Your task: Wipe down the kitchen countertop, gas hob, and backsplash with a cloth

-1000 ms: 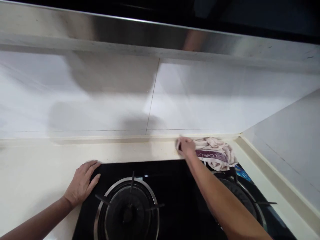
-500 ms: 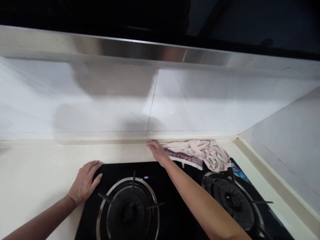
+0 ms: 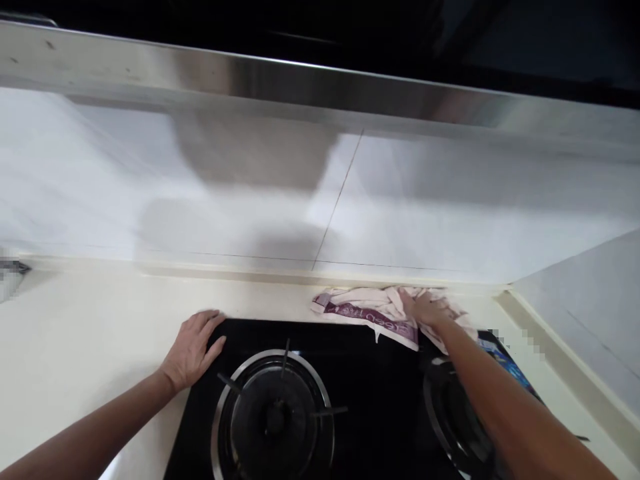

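Note:
My left hand (image 3: 193,348) lies flat with its fingers apart on the back left corner of the black gas hob (image 3: 367,393), partly on the counter. Over at the back right, my right hand (image 3: 427,310) is on a bunched pale pink towel (image 3: 367,300) with a purple lettered band. Its fingers press into the folds and seem closed on the cloth; the fingertips are partly hidden and a little blurred. The towel lies along the foot of the wall and overlaps the hob's rear edge.
A left burner (image 3: 275,420) with pan supports and a right burner (image 3: 460,427), partly behind my right forearm, are set in the hob. A range hood (image 3: 300,80) overhangs the tiled wall (image 3: 240,220). The cream counter (image 3: 100,333) runs left. A blue sticker (image 3: 513,367) marks the hob's right side.
My right hand has moved right, from beside the towel's left end onto its bunched middle-right part. My left hand stays at the hob's corner. The view has shifted slightly left.

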`<state>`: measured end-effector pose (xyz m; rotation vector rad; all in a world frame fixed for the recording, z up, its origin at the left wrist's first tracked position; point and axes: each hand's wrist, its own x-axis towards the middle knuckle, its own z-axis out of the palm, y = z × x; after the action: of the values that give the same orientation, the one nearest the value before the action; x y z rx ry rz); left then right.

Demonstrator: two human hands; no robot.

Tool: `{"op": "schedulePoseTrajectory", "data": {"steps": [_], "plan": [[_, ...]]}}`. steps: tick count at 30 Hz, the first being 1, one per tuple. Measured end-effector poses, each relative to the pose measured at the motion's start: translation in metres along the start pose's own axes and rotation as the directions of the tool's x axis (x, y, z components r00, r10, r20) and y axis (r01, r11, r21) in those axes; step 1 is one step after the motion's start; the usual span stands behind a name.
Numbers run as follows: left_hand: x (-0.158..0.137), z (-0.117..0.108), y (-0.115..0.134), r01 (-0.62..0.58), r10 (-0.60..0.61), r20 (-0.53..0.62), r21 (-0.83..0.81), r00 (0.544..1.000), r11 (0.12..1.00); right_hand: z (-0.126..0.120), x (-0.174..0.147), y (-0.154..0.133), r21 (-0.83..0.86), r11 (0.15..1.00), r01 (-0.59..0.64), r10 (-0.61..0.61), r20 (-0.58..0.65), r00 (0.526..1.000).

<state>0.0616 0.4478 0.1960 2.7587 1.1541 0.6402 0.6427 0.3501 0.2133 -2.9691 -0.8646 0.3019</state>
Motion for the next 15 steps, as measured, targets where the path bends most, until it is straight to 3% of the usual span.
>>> {"op": "schedulePoseTrajectory", "data": {"steps": [3,8,15], "plan": [[0.0,-0.001,0.003,0.018,-0.018,0.014,-0.015,1.0,1.0,0.024,-0.019,-0.035,-0.023,0.999,-0.04,0.041,0.043,0.998],[0.0,-0.002,0.008,0.038,-0.037,0.032,-0.045,0.999,0.998,0.032,-0.082,-0.087,-0.026,0.982,0.185,-0.18,0.132,0.975],[-0.003,0.003,0.01,0.066,-0.07,-0.043,-0.09,0.997,0.994,0.021,-0.192,-0.196,0.05,0.888,0.457,-0.445,0.346,0.826]]}}
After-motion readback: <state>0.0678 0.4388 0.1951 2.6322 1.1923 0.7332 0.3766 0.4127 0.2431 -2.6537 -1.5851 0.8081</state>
